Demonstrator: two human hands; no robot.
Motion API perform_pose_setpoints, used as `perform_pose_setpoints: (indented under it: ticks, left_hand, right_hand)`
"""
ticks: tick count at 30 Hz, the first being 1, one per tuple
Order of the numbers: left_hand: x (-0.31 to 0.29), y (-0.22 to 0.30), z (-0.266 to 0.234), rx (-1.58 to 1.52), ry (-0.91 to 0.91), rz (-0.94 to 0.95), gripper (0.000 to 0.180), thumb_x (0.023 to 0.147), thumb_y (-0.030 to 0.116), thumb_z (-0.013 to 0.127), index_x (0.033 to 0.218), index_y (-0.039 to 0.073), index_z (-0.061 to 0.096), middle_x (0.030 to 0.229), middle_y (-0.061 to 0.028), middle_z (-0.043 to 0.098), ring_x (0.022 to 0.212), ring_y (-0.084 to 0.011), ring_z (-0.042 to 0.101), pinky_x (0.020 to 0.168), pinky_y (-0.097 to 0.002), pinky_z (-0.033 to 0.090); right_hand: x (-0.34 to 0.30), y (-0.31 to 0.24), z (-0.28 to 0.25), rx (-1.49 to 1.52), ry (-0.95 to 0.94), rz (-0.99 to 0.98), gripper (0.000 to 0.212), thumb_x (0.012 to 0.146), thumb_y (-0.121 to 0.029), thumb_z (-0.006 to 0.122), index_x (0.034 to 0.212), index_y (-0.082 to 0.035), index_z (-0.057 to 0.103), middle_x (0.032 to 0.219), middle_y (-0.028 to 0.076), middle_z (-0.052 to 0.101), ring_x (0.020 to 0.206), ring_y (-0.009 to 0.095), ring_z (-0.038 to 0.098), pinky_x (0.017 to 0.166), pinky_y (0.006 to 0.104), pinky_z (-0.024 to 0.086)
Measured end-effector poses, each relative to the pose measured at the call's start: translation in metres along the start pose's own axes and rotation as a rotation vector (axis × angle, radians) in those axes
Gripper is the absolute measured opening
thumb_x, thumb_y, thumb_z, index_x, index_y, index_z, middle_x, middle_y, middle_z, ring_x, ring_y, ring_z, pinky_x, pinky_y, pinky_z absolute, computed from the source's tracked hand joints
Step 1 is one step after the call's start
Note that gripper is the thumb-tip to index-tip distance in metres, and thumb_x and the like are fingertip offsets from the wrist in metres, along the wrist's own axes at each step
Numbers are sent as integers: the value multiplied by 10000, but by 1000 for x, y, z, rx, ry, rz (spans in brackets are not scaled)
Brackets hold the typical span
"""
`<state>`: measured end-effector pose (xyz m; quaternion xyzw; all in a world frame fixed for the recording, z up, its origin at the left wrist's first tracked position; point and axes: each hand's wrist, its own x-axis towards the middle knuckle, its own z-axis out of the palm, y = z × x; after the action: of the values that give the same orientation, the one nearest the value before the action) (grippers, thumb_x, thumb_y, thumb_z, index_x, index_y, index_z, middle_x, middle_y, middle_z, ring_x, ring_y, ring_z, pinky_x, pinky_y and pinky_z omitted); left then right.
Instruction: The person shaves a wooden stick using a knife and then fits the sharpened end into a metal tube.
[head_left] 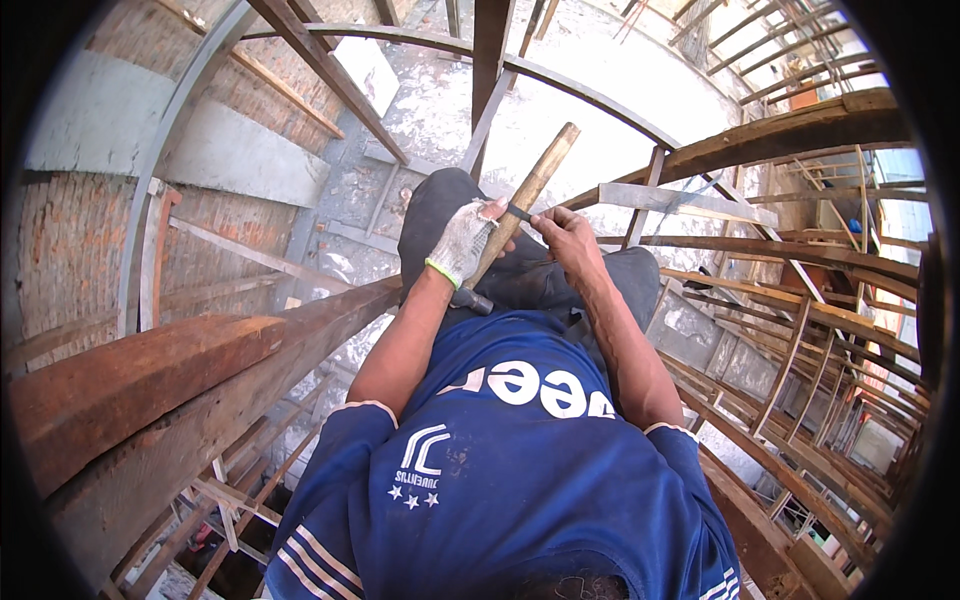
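Gloved left hand (465, 243) grips wooden stick (548, 165) over lap; right hand (573, 243) pinches dark strip (519, 213) across it. Stick's lower end hidden. Shirt (560, 480): white lettering, upside down, partly lost in folds.

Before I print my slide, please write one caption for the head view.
Gloved left hand grips a wooden stick while the right hand pinches a dark strip across it.

Super bright, basically blown out on the pale patchy floor (630, 75). Warps the thick brown wooden beam (800, 127) near the edge.
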<state>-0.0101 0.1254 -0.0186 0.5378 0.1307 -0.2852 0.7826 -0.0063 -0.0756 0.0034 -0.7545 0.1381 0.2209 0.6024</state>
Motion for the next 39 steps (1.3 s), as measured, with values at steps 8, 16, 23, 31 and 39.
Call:
perform_pose_setpoints:
  ticks: [8,16,23,31,39]
  left_hand:
    - [2,-7,0,59,49,13,447,1022,451,608,1113,20,682,905,-97,711,694,-154,676,620,-276,559]
    - [-12,2,4,94,95,7,446,1032,493,581,1006,55,658,839,-56,672,627,-122,649,557,-262,528]
    - [-31,20,22,284,-78,149,451,1042,489,570,931,60,651,721,-9,629,567,-72,597,514,-243,478]
    - [-49,15,35,739,-328,184,348,1038,330,614,990,-1,708,715,-30,640,586,-93,588,583,-274,501]
    - [-72,15,46,978,-381,197,324,957,368,675,1013,61,762,876,-201,726,870,-377,721,782,-464,557]
  right_hand:
    - [1,10,0,-6,-2,-25,226,987,-263,697,889,-60,681,692,-47,520,620,67,458,549,257,401]
    - [-1,19,-36,-101,-217,-59,245,985,-242,684,1018,0,702,788,-3,610,740,99,527,682,286,441]
    - [33,33,-62,-486,-165,-331,240,952,-220,692,1084,-26,739,877,96,714,824,229,671,807,370,529]
    - [64,14,-53,-346,-429,-477,169,982,-207,706,1063,-65,747,904,80,710,855,198,670,786,343,541]
    - [28,-21,-68,-283,-791,-142,148,1042,-179,613,1002,-41,649,789,35,701,757,129,696,670,274,545]
